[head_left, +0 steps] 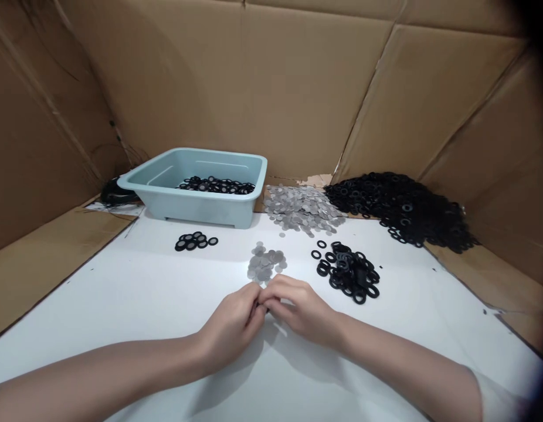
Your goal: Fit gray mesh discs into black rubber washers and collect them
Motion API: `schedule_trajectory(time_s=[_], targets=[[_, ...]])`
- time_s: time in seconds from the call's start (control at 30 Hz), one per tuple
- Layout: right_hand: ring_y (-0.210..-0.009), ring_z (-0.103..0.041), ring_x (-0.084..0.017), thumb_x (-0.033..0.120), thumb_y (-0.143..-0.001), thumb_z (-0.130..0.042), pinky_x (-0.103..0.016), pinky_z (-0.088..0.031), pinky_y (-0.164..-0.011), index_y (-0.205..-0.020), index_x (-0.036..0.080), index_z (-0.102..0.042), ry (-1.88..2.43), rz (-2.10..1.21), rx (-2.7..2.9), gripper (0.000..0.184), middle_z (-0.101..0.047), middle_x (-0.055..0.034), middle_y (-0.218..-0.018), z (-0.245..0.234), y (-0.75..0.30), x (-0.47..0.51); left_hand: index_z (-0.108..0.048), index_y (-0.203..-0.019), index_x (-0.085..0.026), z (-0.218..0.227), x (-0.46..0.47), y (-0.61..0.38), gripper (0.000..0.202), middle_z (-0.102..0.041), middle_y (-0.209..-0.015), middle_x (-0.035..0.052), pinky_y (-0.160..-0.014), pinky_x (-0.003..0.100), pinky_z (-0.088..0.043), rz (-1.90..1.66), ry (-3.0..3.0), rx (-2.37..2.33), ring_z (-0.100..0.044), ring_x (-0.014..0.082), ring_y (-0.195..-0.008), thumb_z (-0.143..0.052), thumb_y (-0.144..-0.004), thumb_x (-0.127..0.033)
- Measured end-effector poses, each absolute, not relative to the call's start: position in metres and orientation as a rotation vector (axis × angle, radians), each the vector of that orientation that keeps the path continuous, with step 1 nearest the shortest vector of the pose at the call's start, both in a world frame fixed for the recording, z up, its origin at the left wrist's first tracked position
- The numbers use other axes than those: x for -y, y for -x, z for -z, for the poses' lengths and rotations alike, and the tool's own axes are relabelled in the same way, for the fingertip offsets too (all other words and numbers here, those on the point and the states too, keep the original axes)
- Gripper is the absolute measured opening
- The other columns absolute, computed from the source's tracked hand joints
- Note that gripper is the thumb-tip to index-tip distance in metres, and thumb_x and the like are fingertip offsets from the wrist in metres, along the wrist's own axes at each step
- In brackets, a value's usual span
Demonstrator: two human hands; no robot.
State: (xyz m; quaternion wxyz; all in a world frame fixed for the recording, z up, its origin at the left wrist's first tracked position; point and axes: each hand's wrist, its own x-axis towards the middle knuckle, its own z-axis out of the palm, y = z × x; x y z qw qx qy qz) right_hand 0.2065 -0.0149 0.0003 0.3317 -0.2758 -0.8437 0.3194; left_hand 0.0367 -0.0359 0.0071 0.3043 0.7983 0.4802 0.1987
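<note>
My left hand (234, 321) and my right hand (303, 309) meet at the middle of the white table, fingertips pinched together. A bit of a black ring (267, 309) shows between them; the fingers hide most of it, and I cannot tell whether a disc is inside. Just beyond the fingertips lies a small pile of thin grey mesh-like discs (265, 265). To its right is a loose pile of black rings (351, 275). Several black rings with grey discs set in them (193, 241) lie together at the left.
A pale blue plastic basin (201, 206) at the back left holds many disc-filled rings (219, 186). Behind sit a larger heap of grey discs (300, 206) and a big heap of black rings (399, 205). Cardboard walls (298, 88) enclose the white table (166, 293).
</note>
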Motion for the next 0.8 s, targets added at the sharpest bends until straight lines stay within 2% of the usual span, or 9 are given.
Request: schedule_trajectory(time_s=[0.1,0.23,0.47,0.67,0.8], targets=[[-0.079,-0.051,-0.014,0.015,-0.086,-0.041,-0.027,-0.043,-0.073,-0.093,0.016,-0.054,0.725,-0.735,2.242,0.015,-0.055,-0.0056,-0.084,0.0015,-0.2061,0.018,-0.039,-0.073,-0.018,-0.0091,0.037,-0.0374,0.013,-0.046,-0.073,0.0004,-0.06,0.027,-0.033,-0.547,-2.106,-1.244,-0.044,0.014,-0.065,-0.032,-0.085,-0.02],[-0.072,-0.051,-0.012,0.018,-0.084,-0.046,-0.024,-0.043,-0.066,-0.095,0.017,-0.049,0.818,-0.845,2.137,0.011,-0.054,-0.0028,-0.081,0.003,-0.2051,0.0176,-0.041,-0.073,-0.018,-0.01,0.0346,-0.0382,0.016,-0.044,-0.066,-0.0021,-0.056,0.025,-0.031,-0.591,-1.93,-1.337,-0.041,0.0126,-0.06,-0.033,-0.085,-0.024],[-0.079,-0.051,-0.013,0.011,-0.085,-0.039,-0.025,-0.042,-0.073,-0.09,0.019,-0.058,0.731,-0.836,2.178,0.021,-0.054,-0.0041,-0.086,-0.0009,-0.2037,0.0181,-0.036,-0.067,-0.019,-0.0109,0.0369,-0.0379,0.016,-0.041,-0.062,-0.0032,-0.054,0.025,-0.03,-0.548,-2.017,-1.325,-0.039,0.012,-0.057,-0.035,-0.082,-0.021],[-0.076,-0.052,-0.013,0.012,-0.085,-0.042,-0.024,-0.043,-0.069,-0.1,0.02,-0.054,0.845,-0.982,2.116,0.021,-0.056,-0.0027,-0.083,-0.0035,-0.2045,0.0188,-0.042,-0.073,-0.018,-0.0121,0.0365,-0.0388,0.015,-0.046,-0.066,-0.0013,-0.054,0.025,-0.032,-0.601,-1.937,-1.364,-0.042,0.0133,-0.059,-0.033,-0.084,-0.024],[-0.079,-0.05,-0.014,0.009,-0.084,-0.038,-0.026,-0.042,-0.072,-0.089,0.02,-0.06,0.785,-0.857,2.25,0.024,-0.053,-0.0043,-0.085,-0.0057,-0.2052,0.0201,-0.036,-0.065,-0.019,-0.0104,0.0365,-0.0387,0.016,-0.044,-0.064,-0.0018,-0.054,0.025,-0.03,-0.551,-2.051,-1.302,-0.041,0.0128,-0.058,-0.035,-0.082,-0.021]])
